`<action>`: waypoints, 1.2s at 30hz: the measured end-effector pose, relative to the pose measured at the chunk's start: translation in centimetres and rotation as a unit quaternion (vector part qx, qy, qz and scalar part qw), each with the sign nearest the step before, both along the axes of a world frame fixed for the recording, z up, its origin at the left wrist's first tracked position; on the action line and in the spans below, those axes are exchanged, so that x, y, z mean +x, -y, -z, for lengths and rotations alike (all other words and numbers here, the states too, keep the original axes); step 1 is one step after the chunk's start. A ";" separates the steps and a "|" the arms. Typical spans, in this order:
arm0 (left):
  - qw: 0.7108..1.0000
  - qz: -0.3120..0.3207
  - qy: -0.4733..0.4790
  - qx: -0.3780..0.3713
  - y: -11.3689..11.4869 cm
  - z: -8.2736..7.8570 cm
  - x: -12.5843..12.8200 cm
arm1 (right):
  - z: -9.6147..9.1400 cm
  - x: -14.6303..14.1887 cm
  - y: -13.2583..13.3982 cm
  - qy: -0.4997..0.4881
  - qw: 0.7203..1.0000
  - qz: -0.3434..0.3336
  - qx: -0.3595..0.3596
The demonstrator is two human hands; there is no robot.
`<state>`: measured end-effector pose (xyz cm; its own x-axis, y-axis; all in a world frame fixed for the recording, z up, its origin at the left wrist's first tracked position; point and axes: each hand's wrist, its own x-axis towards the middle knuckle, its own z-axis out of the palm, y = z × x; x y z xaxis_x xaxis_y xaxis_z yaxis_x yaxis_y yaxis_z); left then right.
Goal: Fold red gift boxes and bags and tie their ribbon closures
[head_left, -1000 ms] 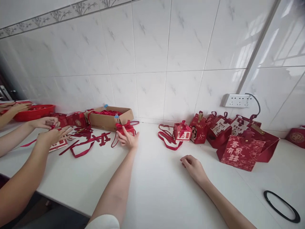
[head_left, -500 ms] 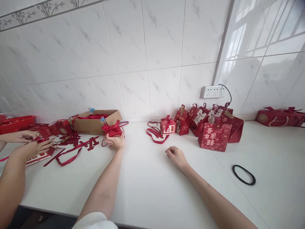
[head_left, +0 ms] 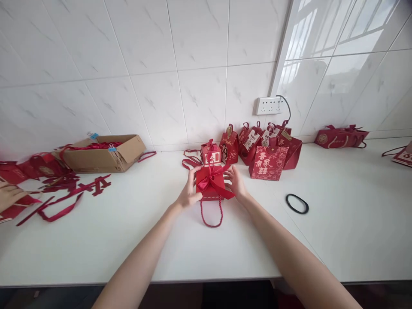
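Observation:
A red gift box [head_left: 200,175] with a satin ribbon bow on its top and a rope handle hanging toward me is in the middle of the table. My left hand [head_left: 188,191] grips its left side, the thumb near the front edge. On the other side my right hand [head_left: 237,183] has its fingers curled against the box by the bow's end. Directly behind stands a smaller red box [head_left: 206,149] with a white label, and loose red ribbon [head_left: 189,163] lies beside it.
Several red gift bags [head_left: 268,165] stand at the back right, with a black loop [head_left: 296,204] in front. A cardboard box [head_left: 99,161] of red ribbon is at the back left; ribbon strips [head_left: 61,213] lie before it. Another person's hand [head_left: 8,194] touches a red box at the far left.
My left hand has brought the bowed gift box from beside the cardboard box to the middle. My right hand has come to its right side. The view has turned right.

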<state>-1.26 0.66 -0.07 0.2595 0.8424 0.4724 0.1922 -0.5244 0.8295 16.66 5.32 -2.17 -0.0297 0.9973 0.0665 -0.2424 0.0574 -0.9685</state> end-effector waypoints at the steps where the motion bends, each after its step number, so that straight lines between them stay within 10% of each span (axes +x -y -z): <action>1: 0.999 0.028 -0.017 -0.007 0.2 -0.2 -0.2 | -0.1 0.2 0.1 -0.006 1.000 -0.020 0.002; 14: 0.976 -0.213 0.030 -0.046 -1.3 -0.7 -2.0 | -1.4 -0.5 2.6 0.021 0.985 -0.141 0.100; 21: 0.988 -0.052 0.121 -0.087 -0.8 0.0 -1.4 | -2.2 -0.4 3.8 0.146 0.968 -0.098 0.176; 36: 0.989 -0.044 0.060 -0.128 -0.4 -0.4 -0.9 | -2.8 0.7 4.1 0.369 0.819 -0.003 0.440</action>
